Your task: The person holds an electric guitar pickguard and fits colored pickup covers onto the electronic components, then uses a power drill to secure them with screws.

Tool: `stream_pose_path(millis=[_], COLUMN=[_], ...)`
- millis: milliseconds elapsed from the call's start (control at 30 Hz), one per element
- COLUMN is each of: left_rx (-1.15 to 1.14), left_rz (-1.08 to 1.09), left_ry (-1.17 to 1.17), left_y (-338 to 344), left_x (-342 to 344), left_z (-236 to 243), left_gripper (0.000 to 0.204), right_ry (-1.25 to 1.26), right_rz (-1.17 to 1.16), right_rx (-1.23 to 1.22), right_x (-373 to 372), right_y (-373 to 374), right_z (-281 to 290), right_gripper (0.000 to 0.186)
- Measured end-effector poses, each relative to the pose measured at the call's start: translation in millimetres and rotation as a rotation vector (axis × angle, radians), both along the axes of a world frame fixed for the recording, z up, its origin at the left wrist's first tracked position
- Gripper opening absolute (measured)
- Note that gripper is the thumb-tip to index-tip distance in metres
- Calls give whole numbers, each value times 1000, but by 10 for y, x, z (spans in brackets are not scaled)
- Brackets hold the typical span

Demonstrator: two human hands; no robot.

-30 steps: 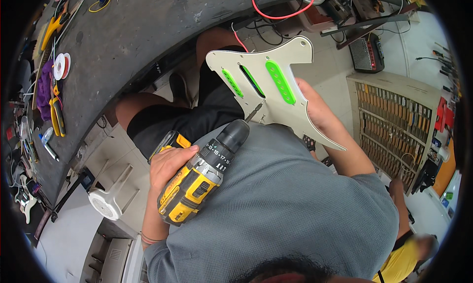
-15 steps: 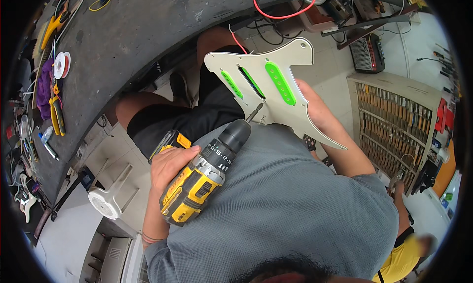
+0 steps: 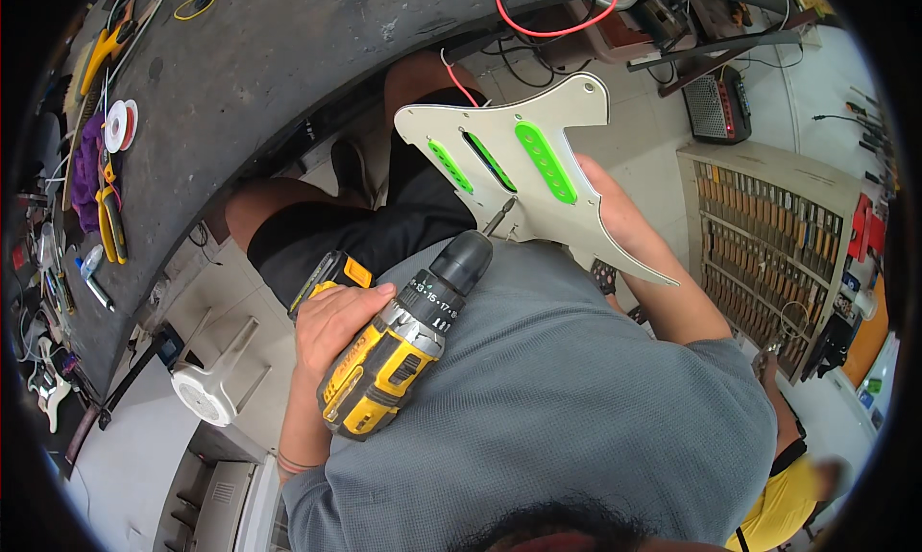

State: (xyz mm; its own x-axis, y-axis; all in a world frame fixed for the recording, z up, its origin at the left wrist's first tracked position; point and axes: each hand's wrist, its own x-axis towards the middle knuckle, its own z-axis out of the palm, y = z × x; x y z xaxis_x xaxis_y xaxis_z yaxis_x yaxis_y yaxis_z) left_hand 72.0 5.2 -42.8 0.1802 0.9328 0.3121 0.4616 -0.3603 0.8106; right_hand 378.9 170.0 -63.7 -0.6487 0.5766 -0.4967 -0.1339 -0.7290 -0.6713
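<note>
The L hand point(image 3: 334, 329), at abt 8 o'clock, is gripping a chunky yellow-and-black cordless drill point(image 3: 389, 360), fingers mostly hidden; its slim dark metal bit point(image 3: 500, 218) is pointing to 1 o'clock. The R hand point(image 3: 615, 206), at 2 o'clock, is holding a cream-white, curvy-edged flat plate point(image 3: 571, 105) from behind, fingertips out of sight, so can't tell the exact grip. That plate is sitting at 1 o'clock from centre, above the lap, and is carrying bright green oblong inserts point(image 3: 545, 163). It's leaning w/ its face toward the wearer, prob. so the lower edge is showing near the bit; can't tell if tip & plate are touching. The drill is lying slantwise close to the grey shirt point(image 3: 576, 379), maybe b/c that's steadying its wt. As for containers: at 3 o'clock a pale slotted rack point(image 3: 768, 172) is holding rows of slim brownish & dark pieces, prob. sorted upright for quick picking. At 1 o'clock a dull reddish bin point(image 3: 639, 57) is sitting amid clutter, contents unclear. At 10 o'clock, on the dark grey desk point(image 3: 279, 81), a small white round spool point(image 3: 122, 127) is carrying reddish wire or similar.
</note>
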Motion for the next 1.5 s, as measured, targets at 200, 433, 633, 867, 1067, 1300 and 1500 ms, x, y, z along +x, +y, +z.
stream_pose_path(millis=[200, 433, 633, 867, 1067, 1300, 1500], left_rx=[-2, 15, -4, 15, 16, 13, 2], left_rz=[-6, 7, -4, -10, -9, 2, 6], left_ry=[1, 25, 11, 7, 15, 19, 39], left_y=[-3, -14, -9, -6, -22, -11, -8], left_x=[-8, -1, -9, -24, -28, 2, 16], left_z=[-5, -36, -16, -39, -53, -19, -5], left_gripper=[50, 49, 49, 49, 48, 50, 50], right_ry=[-41, -33, -24, -24, -48, -23, -36], right_rz=[5, 13, 4, 31, 71, 28, 42], right_rx=[-6, -17, -1, 15, 27, 16, 43], right_x=[-10, -22, -26, -36, -34, -36, -27], right_y=[7, 7, 13, 26, 46, 32, 55], right_z=[17, 36, 48, 54, 10, 4, -37], right_gripper=[43, 46, 48, 48, 47, 44, 42])
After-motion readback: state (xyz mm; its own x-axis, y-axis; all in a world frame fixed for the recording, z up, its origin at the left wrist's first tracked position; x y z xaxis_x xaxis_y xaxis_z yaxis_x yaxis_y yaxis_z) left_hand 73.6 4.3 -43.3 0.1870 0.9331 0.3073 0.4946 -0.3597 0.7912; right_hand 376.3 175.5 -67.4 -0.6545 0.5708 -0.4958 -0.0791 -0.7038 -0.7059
